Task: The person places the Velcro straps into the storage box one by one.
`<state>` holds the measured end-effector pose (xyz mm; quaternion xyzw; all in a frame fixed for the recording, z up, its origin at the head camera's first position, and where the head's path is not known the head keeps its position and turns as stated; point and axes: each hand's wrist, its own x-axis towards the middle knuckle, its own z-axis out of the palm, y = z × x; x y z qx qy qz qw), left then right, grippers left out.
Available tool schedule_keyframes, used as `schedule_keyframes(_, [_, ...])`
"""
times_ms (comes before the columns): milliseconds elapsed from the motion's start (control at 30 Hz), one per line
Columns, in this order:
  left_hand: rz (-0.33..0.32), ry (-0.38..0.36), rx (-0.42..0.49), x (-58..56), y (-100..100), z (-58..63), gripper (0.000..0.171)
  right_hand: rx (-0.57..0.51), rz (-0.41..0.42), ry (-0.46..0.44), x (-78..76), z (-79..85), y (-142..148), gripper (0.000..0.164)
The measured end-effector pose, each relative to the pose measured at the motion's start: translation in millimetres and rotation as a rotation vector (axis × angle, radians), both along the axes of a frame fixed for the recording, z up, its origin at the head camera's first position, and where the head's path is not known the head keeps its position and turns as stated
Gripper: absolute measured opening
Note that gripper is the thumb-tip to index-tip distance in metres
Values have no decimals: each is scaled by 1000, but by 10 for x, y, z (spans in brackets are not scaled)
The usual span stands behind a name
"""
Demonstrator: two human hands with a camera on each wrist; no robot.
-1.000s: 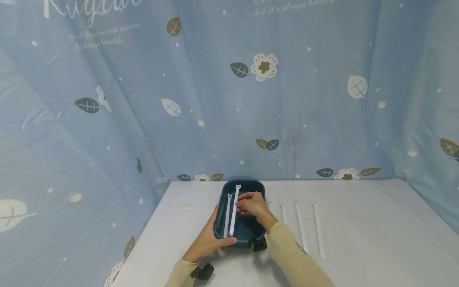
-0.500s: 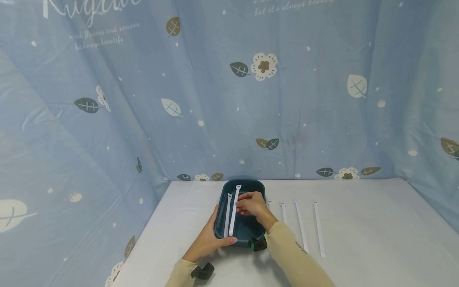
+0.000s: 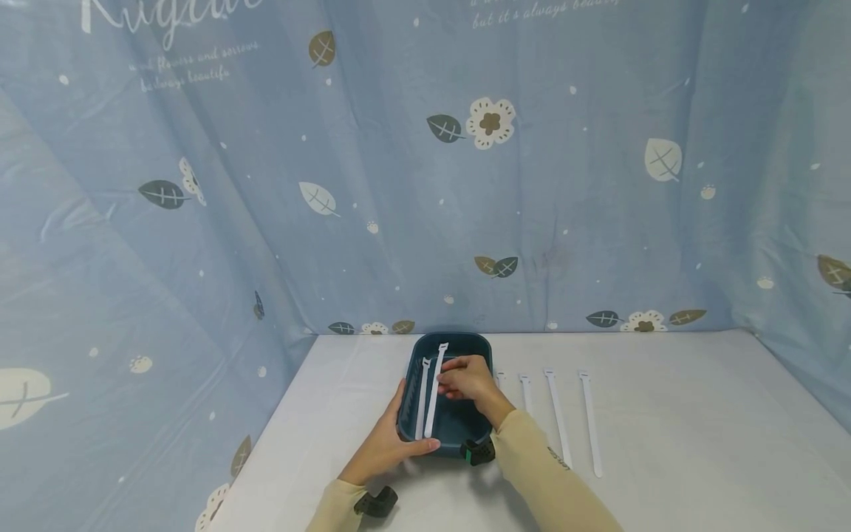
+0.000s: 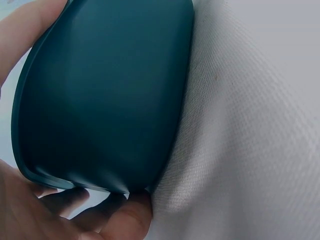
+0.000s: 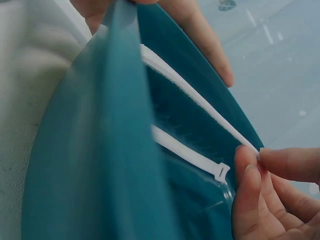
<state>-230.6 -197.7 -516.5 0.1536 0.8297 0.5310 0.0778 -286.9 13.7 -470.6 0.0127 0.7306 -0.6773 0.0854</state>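
A dark teal plastic basket [image 3: 465, 425] stands on the white-covered table. My left hand [image 3: 385, 443] grips its near left corner, thumb over the near rim, fingers along the left wall [image 4: 105, 95]. Above the basket's inside, my right hand [image 3: 470, 383] pinches a white hook-and-loop cable tie [image 3: 434, 399] between thumb and fingers. That tie slants lengthwise, its slotted head at the far end in the head view. To its left, a second white cable tie [image 3: 422, 399] lies in the basket; its slotted head [image 5: 221, 172] shows in the right wrist view.
Right of the basket, several white cable ties lie roughly side by side on the table, among them the rightmost tie [image 3: 590, 428] and one beside it [image 3: 557, 414]. The right forearm partly covers some. A blue patterned curtain [image 3: 425, 185] hangs behind and along the sides.
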Motion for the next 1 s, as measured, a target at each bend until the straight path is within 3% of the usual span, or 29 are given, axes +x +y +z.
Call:
schedule_keyframes(667, [6,4,-16,4,10,3,127,-7,2,-15,7,4,5,25])
schedule_keyframes(1000, [26,-5,-24,22,8,8,128,-42,8,-21,34,103,47,19])
